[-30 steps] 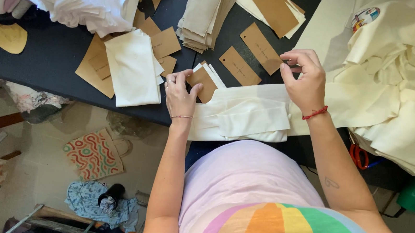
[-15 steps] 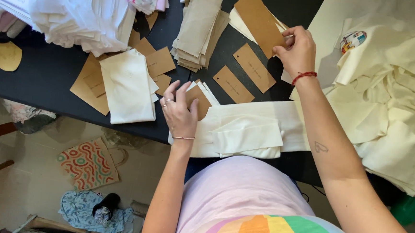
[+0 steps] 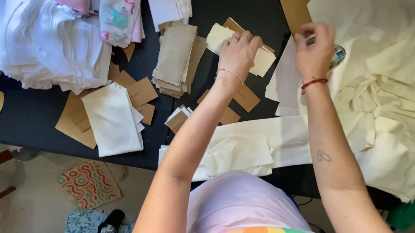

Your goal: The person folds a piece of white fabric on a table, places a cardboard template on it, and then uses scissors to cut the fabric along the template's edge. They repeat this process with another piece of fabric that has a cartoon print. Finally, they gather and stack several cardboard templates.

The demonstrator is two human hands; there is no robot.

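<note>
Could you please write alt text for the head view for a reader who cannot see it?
Over a black table, the left hand rests on a small stack of cream fabric pieces, while the right hand pinches something blurred beside heaped cream cloth.

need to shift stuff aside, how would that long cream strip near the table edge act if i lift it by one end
The cream strip would likely go floppy: it is thin cloth that already lies creased and folded on itself. It probably feels light for its size. Its near end overhangs the table edge, so a tug may drag it off.
</note>
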